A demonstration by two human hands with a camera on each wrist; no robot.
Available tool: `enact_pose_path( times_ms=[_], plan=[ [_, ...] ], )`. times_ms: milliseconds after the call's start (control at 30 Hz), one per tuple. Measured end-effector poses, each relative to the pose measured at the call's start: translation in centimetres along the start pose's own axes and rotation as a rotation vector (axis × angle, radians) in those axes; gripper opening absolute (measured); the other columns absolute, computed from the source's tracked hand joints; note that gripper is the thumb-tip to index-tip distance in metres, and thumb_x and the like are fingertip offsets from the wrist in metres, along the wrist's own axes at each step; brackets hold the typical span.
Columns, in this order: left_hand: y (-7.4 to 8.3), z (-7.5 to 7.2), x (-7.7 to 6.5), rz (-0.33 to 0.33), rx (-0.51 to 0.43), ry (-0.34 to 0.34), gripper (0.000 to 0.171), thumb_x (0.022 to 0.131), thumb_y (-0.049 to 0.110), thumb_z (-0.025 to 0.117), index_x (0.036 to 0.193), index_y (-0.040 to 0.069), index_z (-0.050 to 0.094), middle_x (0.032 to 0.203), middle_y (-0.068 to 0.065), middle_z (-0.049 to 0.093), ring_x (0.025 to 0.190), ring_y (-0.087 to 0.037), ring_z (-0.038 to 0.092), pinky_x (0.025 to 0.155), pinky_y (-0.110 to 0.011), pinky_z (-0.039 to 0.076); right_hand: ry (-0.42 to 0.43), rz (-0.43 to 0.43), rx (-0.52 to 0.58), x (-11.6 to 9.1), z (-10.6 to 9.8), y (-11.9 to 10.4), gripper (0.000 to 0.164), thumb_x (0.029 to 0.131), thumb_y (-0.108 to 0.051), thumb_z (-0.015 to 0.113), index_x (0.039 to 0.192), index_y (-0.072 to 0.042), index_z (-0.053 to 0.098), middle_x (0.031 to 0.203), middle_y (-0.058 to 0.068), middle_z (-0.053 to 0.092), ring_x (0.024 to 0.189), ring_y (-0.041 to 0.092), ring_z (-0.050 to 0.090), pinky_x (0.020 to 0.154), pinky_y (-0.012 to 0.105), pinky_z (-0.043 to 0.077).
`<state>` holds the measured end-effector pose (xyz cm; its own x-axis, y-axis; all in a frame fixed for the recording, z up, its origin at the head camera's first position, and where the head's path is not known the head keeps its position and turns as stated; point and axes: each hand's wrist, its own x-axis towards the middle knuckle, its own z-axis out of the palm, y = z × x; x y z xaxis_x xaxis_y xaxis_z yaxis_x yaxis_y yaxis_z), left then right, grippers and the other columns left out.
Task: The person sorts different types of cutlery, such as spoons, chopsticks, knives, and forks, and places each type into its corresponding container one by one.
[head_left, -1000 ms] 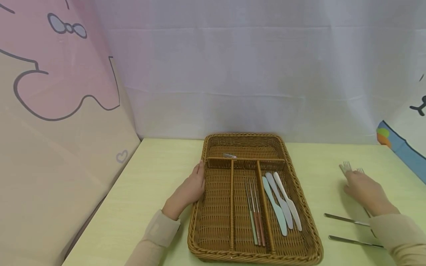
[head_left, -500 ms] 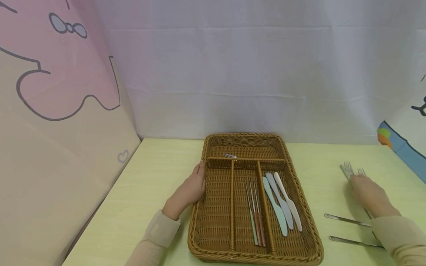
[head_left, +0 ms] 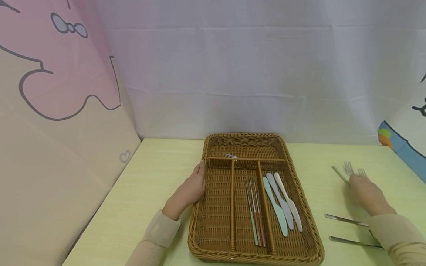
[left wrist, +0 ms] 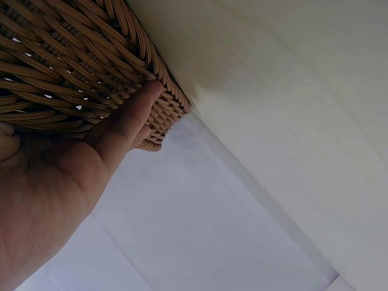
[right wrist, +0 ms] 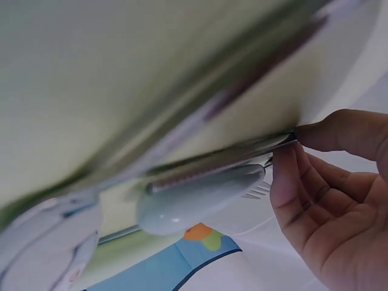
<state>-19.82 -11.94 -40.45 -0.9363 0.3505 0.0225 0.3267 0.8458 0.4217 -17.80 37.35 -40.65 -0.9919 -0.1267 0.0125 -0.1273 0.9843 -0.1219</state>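
My left hand [head_left: 188, 187] lies with fairly straight fingers along the left outer wall of a brown wicker cutlery basket [head_left: 203, 147]. In the left wrist view these fingers [left wrist: 130, 121] touch the weave. At the right of the table my right hand [head_left: 368, 194] pinches a slender utensil [head_left: 340, 174] between thumb and fingertips; its greyish end points up and left. The right wrist view shows a thin metallic length [right wrist: 267, 145] in that pinch, its kind unclear. Just beyond the right hand lie two forks, one fork [head_left: 348, 168] left of the other fork [head_left: 361, 172], tines away from me.
Three chopsticks [head_left: 255, 221] lie in the middle compartment, three knives [head_left: 283, 207] in the right one. Tines of a fork [head_left: 230, 156] show at the back. Metal handles, one upper handle [head_left: 346, 220] and one lower handle [head_left: 355, 242], run under my right sleeve.
The slender utensil's visible end has swung left and away from the forks, and more of it shows. My right hand has shifted slightly. My left hand and the basket stay put.
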Motion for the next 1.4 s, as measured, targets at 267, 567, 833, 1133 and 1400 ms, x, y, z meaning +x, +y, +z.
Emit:
enact_pose_path(
  times_ms=[267,567,833,1133,1400],
  plan=[
    [0.0,0.0,0.0,-0.003,-0.005,-0.002,0.052,0.098,0.012,0.024,0.143,-0.009,0.007,0.146,-0.030,0.017,0.127,-0.041,0.036,0.099,-0.044,0.042,0.048,-0.003,0.021,0.0,0.2,-0.3,0.010,0.083,0.011,0.041,0.082,0.017,0.049,0.072,0.029,0.053,0.062,0.039,0.053,0.054,0.051,0.045],
    [0.0,0.0,0.0,-0.003,-0.013,-0.002,0.053,0.099,0.012,0.025,0.143,-0.009,0.006,0.146,-0.031,0.016,0.126,-0.042,0.037,0.097,-0.044,0.043,0.074,0.020,0.063,0.5,-0.3,-1.5,0.010,0.071,0.007,0.054,0.079,0.013,0.052,0.071,0.024,0.052,0.062,0.032,0.051,0.054,0.047,0.044],
    [0.0,0.0,0.0,-0.007,-0.009,-0.006,0.053,0.099,0.012,0.024,0.144,-0.008,0.006,0.146,-0.030,0.016,0.126,-0.042,0.038,0.097,-0.044,0.043,0.168,-0.025,0.080,0.6,-0.6,-3.4,0.014,0.065,0.007,0.055,0.078,0.012,0.054,0.070,0.022,0.053,0.058,0.029,0.050,0.052,0.046,0.044],
    [0.0,0.0,0.0,-0.001,-0.002,-0.001,0.053,0.099,0.011,0.025,0.144,-0.008,0.006,0.146,-0.031,0.017,0.125,-0.042,0.038,0.096,-0.044,0.044,0.219,-0.060,0.110,0.4,-1.7,-6.4,0.022,0.069,0.007,0.053,0.091,0.011,0.056,0.078,0.023,0.056,0.061,0.031,0.053,0.043,0.034,0.042],
    [0.1,0.0,0.0,-0.011,-0.006,-0.006,0.053,0.099,0.012,0.025,0.144,-0.008,0.005,0.147,-0.030,0.016,0.126,-0.041,0.037,0.098,-0.044,0.043,0.336,-0.193,0.054,0.3,-2.5,-9.3,0.018,0.071,0.010,0.055,0.088,0.007,0.055,0.074,0.016,0.060,0.062,0.029,0.052,0.044,0.035,0.042]
  ],
)
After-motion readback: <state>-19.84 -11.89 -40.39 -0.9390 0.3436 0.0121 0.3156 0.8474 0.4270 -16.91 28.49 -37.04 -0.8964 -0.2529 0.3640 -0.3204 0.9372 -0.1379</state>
